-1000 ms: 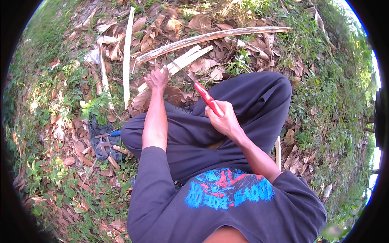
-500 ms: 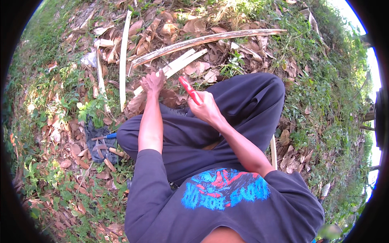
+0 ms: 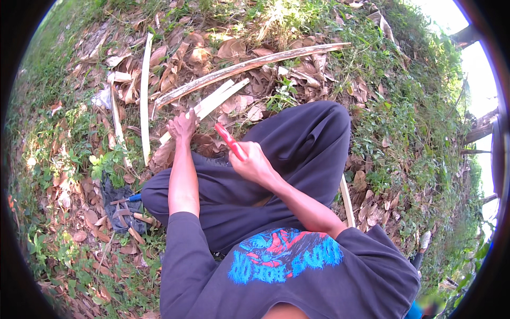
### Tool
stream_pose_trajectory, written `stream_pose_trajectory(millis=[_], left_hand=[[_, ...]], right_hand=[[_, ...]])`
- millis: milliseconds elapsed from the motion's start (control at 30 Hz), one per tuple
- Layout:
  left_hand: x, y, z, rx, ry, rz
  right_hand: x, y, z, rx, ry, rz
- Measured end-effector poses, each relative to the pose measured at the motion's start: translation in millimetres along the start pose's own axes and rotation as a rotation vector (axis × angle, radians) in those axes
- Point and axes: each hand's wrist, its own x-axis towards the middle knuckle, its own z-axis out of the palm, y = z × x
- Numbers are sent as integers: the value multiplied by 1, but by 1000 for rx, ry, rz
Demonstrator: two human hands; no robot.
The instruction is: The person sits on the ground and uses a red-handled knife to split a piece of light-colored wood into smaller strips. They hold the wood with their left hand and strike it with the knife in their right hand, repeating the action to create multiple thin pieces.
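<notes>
My left hand (image 3: 182, 126) is closed over pale split wooden strips (image 3: 220, 100) lying on the leaves in front of my crossed legs. The strips' far ends stand slightly apart, and a short near end shows below the hand. To the right, my right hand (image 3: 253, 164) is wrapped round a slim red tool (image 3: 229, 139), raised above my lap. Its red tip points up and left towards the strips without touching them. What kind of tool it is cannot be made out, and its lower part is hidden in my fist.
A long curved wood strip (image 3: 255, 65) lies beyond the hands, a straight pale strip (image 3: 145, 95) at the left. Beside my left knee, a blue-handled tool (image 3: 134, 198) rests on dark cloth (image 3: 110, 187). Another strip (image 3: 347, 202) lies right of my leg. Dry leaves and grass surround me.
The whole scene has shifted left and slightly down in the picture. Both hands keep their grips, and the red tool is still held up beside the strips.
</notes>
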Motion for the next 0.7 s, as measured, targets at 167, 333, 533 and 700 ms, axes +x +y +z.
stream_pose_trajectory(millis=[167,333,533,700], left_hand=[[-1,-6,6,-12,15,10],[3,0,-2,-20,-48,17],[4,-7,1,-11,-52,6],[4,-8,4,5,-44,27]], right_hand=[[-38,4,-16,34,-9,55],[8,9,2,4,-5,32],[-39,7,-18,34,-9,50],[4,21,-4,12,-9,34]])
